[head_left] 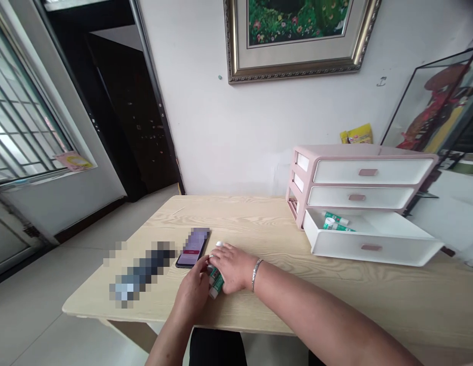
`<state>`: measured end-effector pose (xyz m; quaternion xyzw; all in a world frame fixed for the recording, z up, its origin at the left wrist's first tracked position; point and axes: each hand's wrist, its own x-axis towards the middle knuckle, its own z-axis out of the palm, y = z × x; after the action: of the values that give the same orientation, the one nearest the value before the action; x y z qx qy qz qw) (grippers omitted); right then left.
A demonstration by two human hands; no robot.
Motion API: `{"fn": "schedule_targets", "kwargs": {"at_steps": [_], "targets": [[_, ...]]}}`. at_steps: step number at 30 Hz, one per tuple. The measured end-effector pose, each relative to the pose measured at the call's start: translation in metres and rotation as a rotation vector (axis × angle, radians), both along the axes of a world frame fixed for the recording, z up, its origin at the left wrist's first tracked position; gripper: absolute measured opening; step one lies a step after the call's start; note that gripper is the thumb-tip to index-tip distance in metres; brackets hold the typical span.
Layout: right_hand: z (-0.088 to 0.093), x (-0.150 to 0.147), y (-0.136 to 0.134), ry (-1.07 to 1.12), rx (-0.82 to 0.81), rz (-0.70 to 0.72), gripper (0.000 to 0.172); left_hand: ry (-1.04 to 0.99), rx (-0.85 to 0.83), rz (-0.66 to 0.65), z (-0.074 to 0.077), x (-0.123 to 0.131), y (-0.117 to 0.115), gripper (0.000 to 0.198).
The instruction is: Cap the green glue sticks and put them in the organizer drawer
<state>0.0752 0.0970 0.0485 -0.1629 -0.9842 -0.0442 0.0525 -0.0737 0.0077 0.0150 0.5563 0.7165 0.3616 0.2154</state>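
Green-and-white glue sticks lie side by side on the table near its front edge, partly covered by both hands. My right hand, with a silver bracelet at the wrist, reaches over them from the right, its fingers wrapped across their tops. From the left, my left hand closes against their sides, thumb and fingers touching them. How many sticks are under my hands is hidden. A phone with a lit screen lies just beyond my left hand.
At right stands a pink-and-white drawer unit; its bottom drawer is pulled out and holds several similar glue sticks. A blurred dark object lies at left on the wooden table. A wall stands behind.
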Motion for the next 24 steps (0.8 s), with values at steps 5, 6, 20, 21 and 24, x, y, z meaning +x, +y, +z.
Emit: {"fn": "schedule_targets", "kwargs": {"at_steps": [5,6,20,21,24], "targets": [[0.007,0.009,-0.007,-0.085,-0.005,-0.074,0.057,-0.06,0.032,-0.002,-0.01,0.0,-0.005,0.049],[0.008,0.01,-0.01,-0.091,-0.01,-0.091,0.057,-0.074,0.054,0.006,-0.014,0.0,-0.006,0.047],[-0.007,0.018,-0.009,-0.102,-0.011,-0.204,0.044,-0.063,0.15,0.019,-0.038,0.001,-0.01,0.045],[-0.008,0.019,-0.008,-0.097,-0.012,-0.213,0.041,-0.055,0.152,0.013,-0.039,0.001,-0.01,0.045],[-0.013,0.024,-0.005,-0.079,-0.01,-0.243,0.035,-0.01,0.173,-0.008,-0.042,0.001,-0.01,0.042]]}}
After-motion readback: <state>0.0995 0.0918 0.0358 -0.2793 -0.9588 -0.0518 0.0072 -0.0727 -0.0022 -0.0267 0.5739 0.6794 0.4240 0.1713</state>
